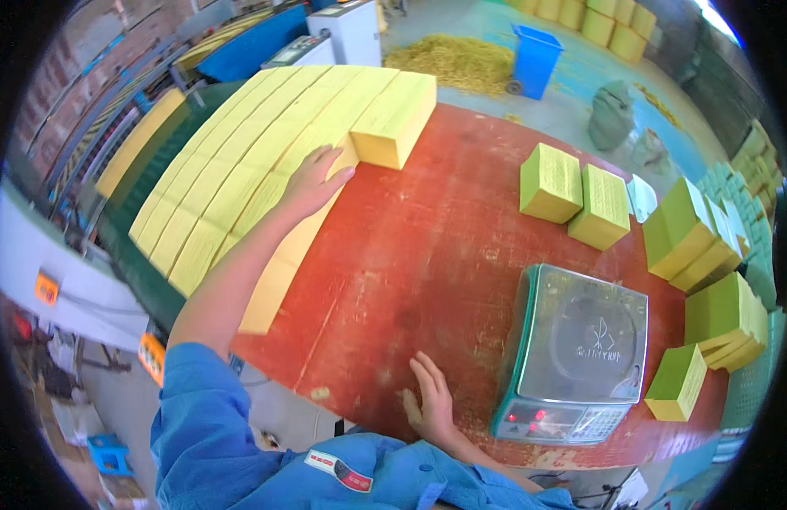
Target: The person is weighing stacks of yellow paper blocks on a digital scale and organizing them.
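My left hand (313,183) rests on a long row of yellow stacks of what looks like paper (266,153), its fingers stretched toward the far end and its thumb apart. It touches the stack nearest the bare tabletop, beside a shorter yellow block (393,119) that juts out to the right. Nothing is visibly gripped in it. My right hand (432,399) is low over the near edge of the red table (385,280), fingers spread, holding nothing. Right of it stands a digital scale (580,340) with a metal pan and red-lit display.
Two yellow blocks (551,183) sit beyond the scale; more yellow blocks (682,229) line the right edge, by a green plastic crate (746,382). A green belt (126,238) runs under the rows at left. Farther off are a blue bin (536,61) and a straw-coloured heap (453,61).
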A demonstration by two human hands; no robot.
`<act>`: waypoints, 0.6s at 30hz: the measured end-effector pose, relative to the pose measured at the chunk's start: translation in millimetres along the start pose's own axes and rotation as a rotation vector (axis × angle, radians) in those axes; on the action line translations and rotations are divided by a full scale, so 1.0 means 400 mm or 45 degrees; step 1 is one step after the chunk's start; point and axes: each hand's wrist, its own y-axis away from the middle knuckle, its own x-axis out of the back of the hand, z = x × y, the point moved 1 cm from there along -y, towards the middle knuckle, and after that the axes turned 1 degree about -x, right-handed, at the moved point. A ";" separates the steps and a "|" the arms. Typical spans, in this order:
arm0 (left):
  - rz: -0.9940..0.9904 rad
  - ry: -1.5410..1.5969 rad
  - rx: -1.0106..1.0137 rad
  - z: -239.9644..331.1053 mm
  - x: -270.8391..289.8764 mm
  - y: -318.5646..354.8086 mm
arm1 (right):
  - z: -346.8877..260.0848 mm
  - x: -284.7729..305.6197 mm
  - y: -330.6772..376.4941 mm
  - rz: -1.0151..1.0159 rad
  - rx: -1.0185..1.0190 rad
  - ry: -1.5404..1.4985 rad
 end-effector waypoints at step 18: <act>-0.238 -0.700 -0.345 -0.170 -0.575 -1.007 | 0.039 -0.022 -0.028 -0.365 -0.259 0.366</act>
